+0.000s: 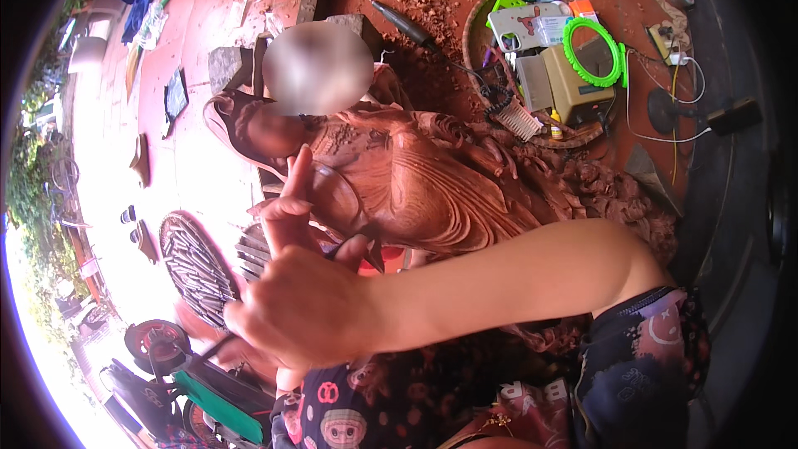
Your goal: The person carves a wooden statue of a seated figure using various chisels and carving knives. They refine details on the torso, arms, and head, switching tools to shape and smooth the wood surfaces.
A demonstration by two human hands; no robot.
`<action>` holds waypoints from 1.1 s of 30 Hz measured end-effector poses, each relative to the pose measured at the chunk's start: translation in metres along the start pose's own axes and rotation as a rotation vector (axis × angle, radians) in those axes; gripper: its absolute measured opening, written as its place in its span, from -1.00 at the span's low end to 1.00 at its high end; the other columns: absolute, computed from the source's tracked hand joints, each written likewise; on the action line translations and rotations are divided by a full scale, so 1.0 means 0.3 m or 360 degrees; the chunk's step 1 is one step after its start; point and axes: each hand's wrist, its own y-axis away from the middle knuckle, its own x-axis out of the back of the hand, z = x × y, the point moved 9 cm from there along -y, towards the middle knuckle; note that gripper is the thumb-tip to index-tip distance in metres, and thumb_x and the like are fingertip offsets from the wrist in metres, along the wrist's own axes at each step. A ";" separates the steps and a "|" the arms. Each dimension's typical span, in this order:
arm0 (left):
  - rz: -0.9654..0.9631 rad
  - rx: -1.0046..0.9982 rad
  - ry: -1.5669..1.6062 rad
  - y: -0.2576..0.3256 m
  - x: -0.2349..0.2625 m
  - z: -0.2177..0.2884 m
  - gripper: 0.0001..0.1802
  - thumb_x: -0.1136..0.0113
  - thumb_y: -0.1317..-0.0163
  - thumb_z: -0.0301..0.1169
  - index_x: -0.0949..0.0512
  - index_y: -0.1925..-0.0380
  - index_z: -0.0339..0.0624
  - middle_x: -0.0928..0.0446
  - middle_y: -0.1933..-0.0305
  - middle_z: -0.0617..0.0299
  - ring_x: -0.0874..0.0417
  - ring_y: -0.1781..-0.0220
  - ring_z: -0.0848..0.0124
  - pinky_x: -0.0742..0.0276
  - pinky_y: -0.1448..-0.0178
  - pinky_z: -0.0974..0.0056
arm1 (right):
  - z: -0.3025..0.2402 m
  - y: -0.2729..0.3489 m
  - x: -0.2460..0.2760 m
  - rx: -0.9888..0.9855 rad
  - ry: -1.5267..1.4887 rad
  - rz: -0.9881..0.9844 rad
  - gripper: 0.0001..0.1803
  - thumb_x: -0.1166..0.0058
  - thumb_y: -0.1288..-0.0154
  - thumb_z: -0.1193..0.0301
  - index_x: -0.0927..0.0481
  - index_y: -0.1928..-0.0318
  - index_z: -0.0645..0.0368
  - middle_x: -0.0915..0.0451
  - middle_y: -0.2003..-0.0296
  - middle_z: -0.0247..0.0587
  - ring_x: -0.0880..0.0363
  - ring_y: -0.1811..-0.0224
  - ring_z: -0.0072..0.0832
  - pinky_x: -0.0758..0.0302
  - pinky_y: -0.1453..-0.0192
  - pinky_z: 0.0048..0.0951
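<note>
Basket (478, 25) holds green ring (592, 51), boxes; right hand (291, 316) grips tool

**Carved Wooden Figure, Lying Aslant, and a Thin Dark Tool**

The reddish-brown wooden statue (416, 183) lies tilted across the middle of the view, its head end toward the upper left, its robe cut in long flowing folds and its lower right end thick with knobbly relief. A thin dark tool (218, 347) slants down-left from a closed fist, just below the statue's upper part.
</note>
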 end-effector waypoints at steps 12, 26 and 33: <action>-0.0041 0.0162 -0.0088 -0.003 -0.045 0.043 -0.24 -0.63 0.08 -0.36 -0.26 -0.02 -0.05 -0.08 -0.51 -0.30 -0.28 -0.48 0.01 -0.15 -0.51 0.00 | 0.042 0.024 -0.006 -0.0198 0.0068 -0.0405 -0.51 -0.25 -0.14 0.03 -0.56 0.43 0.28 -0.61 0.59 0.03 -0.68 0.54 -0.13 -0.57 0.43 -0.20; 0.0023 0.0223 -0.0190 0.028 0.042 -0.003 -0.22 -0.64 0.15 -0.42 -0.31 -0.03 0.01 -0.04 -0.52 -0.34 -0.17 -0.55 0.09 -0.06 -0.55 0.06 | 0.016 -0.007 0.037 -0.0150 -0.0041 -0.0015 -0.51 -0.18 -0.29 0.09 -0.57 0.57 0.27 -0.57 0.66 0.02 -0.65 0.58 -0.12 -0.53 0.43 -0.17; 0.0029 0.0259 -0.0197 0.026 0.057 -0.009 -0.22 -0.63 0.13 -0.42 -0.31 -0.05 -0.01 -0.04 -0.51 -0.34 -0.14 -0.56 0.07 -0.06 -0.56 0.05 | 0.041 -0.031 0.002 -0.0189 -0.0064 -0.0010 -0.52 -0.12 -0.30 0.10 -0.61 0.57 0.27 -0.59 0.65 0.01 -0.67 0.57 -0.17 -0.54 0.43 -0.18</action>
